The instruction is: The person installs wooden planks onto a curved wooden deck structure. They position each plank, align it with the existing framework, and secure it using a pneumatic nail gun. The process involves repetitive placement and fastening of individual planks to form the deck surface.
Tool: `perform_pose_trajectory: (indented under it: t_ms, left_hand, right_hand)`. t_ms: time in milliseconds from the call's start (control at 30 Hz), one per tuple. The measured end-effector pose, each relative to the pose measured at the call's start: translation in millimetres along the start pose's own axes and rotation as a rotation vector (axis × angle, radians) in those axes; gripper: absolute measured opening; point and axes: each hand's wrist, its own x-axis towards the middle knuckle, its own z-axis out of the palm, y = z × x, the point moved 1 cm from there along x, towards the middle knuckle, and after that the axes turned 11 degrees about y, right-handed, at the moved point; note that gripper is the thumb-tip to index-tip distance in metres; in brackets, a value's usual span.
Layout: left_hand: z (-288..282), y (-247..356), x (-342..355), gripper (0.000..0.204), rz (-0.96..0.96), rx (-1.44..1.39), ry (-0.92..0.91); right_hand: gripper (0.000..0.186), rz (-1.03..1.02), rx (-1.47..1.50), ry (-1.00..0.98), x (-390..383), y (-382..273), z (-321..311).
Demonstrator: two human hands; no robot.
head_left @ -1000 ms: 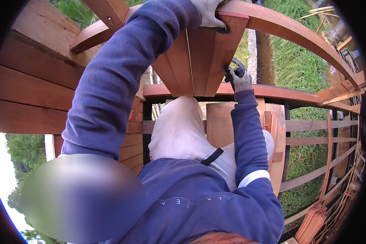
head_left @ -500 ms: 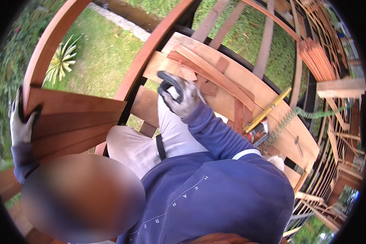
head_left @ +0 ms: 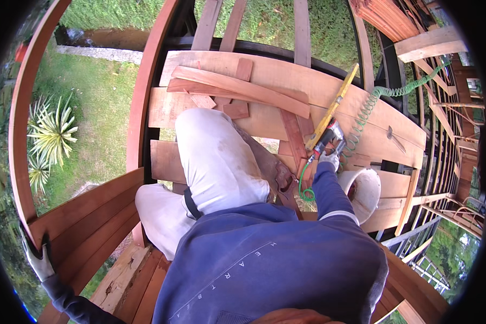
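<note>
At the far left, my left hand (head_left: 38, 259), in a grey glove, grips the edge of reddish wooden boards (head_left: 97, 221) set against an upright timber frame (head_left: 23, 137). My right hand (head_left: 328, 158), also gloved, holds a red and silver pneumatic tool (head_left: 329, 135) at the right of the plank platform (head_left: 389, 156). A coiled green hose (head_left: 366, 113) runs off toward the upper right, with more green hose looped by my wrist. A yellow spirit level (head_left: 340, 97) lies just beyond the tool. A white bucket (head_left: 371, 194) stands beside my right forearm.
Loose wooden strips (head_left: 237, 86) lie on the platform beyond my knees. Open framing with gaps shows lawn (head_left: 92, 97) and a ditch (head_left: 102, 38) below. A bundle of timber (head_left: 378, 16) is at the upper right, with more framing along the right edge.
My view has turned right. My right hand has moved from the left-side boards over to the pneumatic tool and taken hold of it. My left hand stays on the boards.
</note>
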Motion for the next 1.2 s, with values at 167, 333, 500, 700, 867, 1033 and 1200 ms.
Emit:
perform_pose_trajectory:
  t_ms: [167, 333, 500, 700, 867, 1033, 1200]
  left_hand:
    - [36, -37, -6, 0.073, -0.185, -0.094, 0.027]
    - [-3, 21, -1, 0.088, -0.147, 0.005, 0.065]
    - [-3, 21, -4, 0.088, -0.19, 0.131, 0.046]
    - [3, 19, 7, 0.091, -0.12, -0.017, 0.065]
    - [11, 4, -7, 0.094, -0.105, -0.014, 0.11]
    - [-1, 17, -10, 0.097, -0.082, -0.022, 0.125]
    - [-3, 0, -21, 0.098, -0.093, 0.009, 0.161]
  right_hand:
    - [0.071, -0.03, 0.201, -0.08, 57, 48, 64]
    - [0.07, 0.47, 0.24, -0.264, 56, -19, 70]
    - [0.063, 0.417, 0.262, -0.209, 71, -17, 57]
    - [0.058, 0.318, 0.314, -0.109, 94, 29, 23]
    - [0.027, 0.67, 0.85, -0.153, 105, 33, -20]
    - [0.015, 0.445, 1.601, -0.293, 48, -46, -138]
    - [0.027, -0.292, 1.826, -0.341, -71, -159, -327]
